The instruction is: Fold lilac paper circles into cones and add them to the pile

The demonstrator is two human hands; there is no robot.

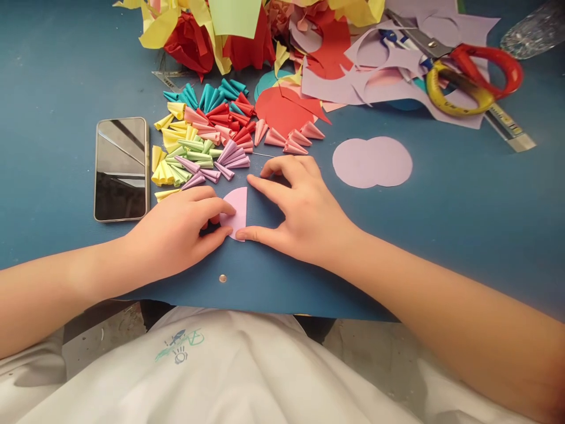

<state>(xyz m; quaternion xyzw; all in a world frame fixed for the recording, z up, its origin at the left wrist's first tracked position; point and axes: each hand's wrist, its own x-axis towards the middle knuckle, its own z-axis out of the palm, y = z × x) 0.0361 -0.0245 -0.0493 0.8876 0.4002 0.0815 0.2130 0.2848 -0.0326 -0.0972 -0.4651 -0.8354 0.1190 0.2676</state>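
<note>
Both hands on a purple paper half-disc

The purple half-disc [241,206] lies on the blue counter [463,224], between the fingers of the two hands, its straight edge towards the right fingers. The left hand [176,229] has its index fingertip on the paper and its thumb at the lower curved edge; the two tips are slightly apart, and whether they pinch the sheet I cannot tell. The right hand [309,209] is spread: its thumb touches the lower corner of the half-disc, while its index fingertip stands well away from the thumb, just beside the upper corner.

Directly beyond the left fingers is a crowd of small rolled paper cones [228,152] in purple, green, yellow, pink, red and teal. A phone [121,169] lies left of those fingers, screen up. To the right of the right fingers, two overlapping purple discs [371,162] lie flat. Beyond the right fingers sits a red paper piece [282,112]; farther off to their right, scissors [461,56] with red and yellow handles rest over cut purple scraps [318,82]. A small round metal stud [223,278] shows on the near side of the left fingers.
</note>
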